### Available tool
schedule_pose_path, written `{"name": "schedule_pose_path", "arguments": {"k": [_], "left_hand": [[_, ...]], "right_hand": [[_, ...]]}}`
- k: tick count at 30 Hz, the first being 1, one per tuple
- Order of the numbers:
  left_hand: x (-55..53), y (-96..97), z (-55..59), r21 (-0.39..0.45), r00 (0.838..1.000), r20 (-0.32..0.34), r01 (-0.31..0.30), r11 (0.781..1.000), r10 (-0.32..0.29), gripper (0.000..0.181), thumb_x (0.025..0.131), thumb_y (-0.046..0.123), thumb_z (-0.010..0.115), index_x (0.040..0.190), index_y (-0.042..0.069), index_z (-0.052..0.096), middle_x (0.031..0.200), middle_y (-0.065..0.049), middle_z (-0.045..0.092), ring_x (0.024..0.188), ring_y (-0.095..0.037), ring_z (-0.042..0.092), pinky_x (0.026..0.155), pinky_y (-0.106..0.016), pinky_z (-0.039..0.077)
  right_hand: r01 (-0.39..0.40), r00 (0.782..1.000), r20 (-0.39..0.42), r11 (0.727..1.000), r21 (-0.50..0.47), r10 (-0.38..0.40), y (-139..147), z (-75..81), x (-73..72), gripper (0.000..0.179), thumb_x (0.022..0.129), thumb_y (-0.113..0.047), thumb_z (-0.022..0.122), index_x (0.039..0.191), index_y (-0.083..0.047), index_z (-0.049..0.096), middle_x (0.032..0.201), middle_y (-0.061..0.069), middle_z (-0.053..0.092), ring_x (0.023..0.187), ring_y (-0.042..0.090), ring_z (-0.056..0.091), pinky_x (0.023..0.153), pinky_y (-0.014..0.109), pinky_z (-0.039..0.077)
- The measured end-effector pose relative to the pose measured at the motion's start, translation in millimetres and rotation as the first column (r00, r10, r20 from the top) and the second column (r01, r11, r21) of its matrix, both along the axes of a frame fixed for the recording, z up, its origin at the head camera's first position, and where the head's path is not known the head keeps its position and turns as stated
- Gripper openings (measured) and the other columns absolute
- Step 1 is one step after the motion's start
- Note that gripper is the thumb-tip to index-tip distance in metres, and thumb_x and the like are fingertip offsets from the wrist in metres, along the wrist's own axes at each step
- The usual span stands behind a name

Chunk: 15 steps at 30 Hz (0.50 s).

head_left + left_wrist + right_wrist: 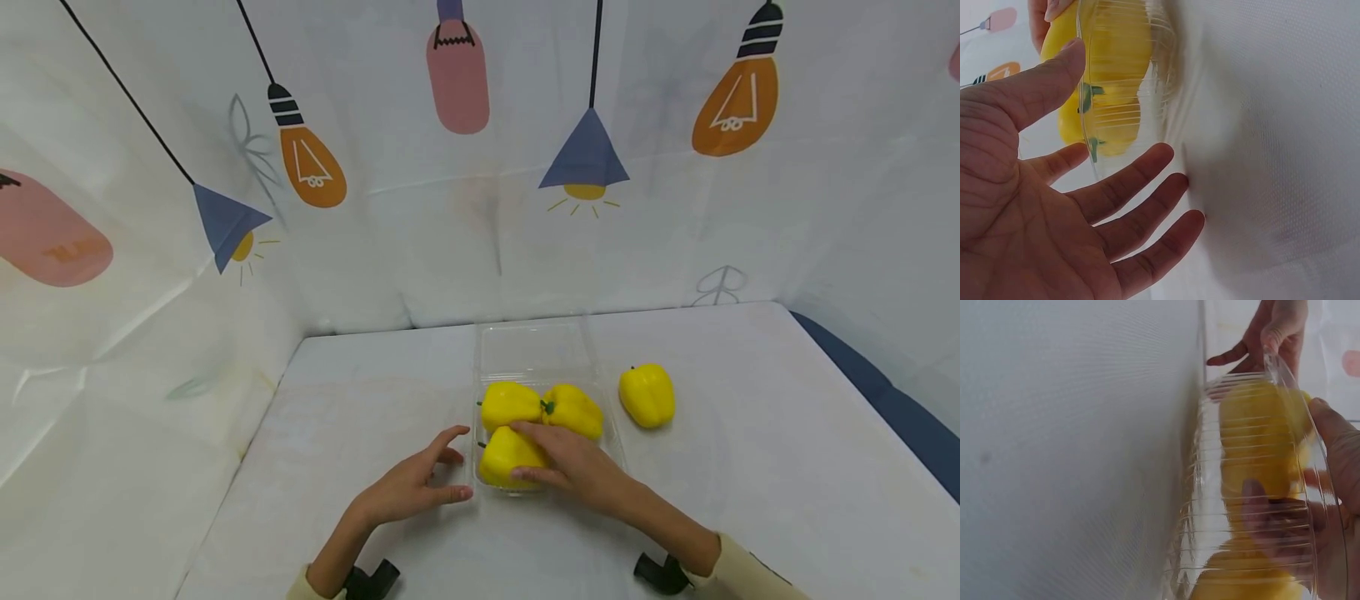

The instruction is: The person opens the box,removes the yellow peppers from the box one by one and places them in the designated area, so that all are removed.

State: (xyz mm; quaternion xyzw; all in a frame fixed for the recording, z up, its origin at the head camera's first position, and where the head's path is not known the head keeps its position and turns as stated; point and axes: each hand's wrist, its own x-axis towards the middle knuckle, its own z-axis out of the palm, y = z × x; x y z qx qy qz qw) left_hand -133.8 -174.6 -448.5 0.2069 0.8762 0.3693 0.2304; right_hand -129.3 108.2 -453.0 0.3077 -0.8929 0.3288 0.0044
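A clear plastic clamshell container (pixel 609 454) stands on the table with its lid folded back, and three yellow bell peppers lie in it. My right hand (pixel 573 467) reaches inside and grips the front-left bell pepper (pixel 504 460), thumb at the near side and fingers over its far side. Two more, a back-left bell pepper (pixel 510 403) and a back-right bell pepper (pixel 577 412), lie behind it. Left of the container is my left hand (pixel 408 487), fingers spread and holding nothing; in the left wrist view its thumb is near the container's rim (pixel 1080 37).
A fourth yellow bell pepper (pixel 647 396) lies on the white table (pixel 750 433), right of the container. The raised lid (pixel 534 350) extends towards the back edge. A white printed curtain (pixel 420 233) hangs behind and to the sides. Dark blue material (pixel 877 375) shows beyond the right edge.
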Motion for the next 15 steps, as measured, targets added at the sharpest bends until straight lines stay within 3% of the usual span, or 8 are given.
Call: {"name": "schedule_pose_path", "arguments": {"k": [15], "left_hand": [[0.6,0.8,1.3,-0.013,1.0,-0.008,0.004,1.0,-0.004,0.079,0.085,0.048,0.065,0.147,0.031,0.02,0.125,-0.004,0.056,0.116,-0.026,0.051,0.092,-0.053,0.043]], "right_hand": [[-0.014,0.99,0.138,0.997,-0.076,0.024,7.8,8.2,-7.0,0.059,0.086,-0.056,0.056,0.137,-0.027,0.047,0.133,-0.012,0.052,0.111,0.005,0.052,0.096,0.038,0.044]]}}
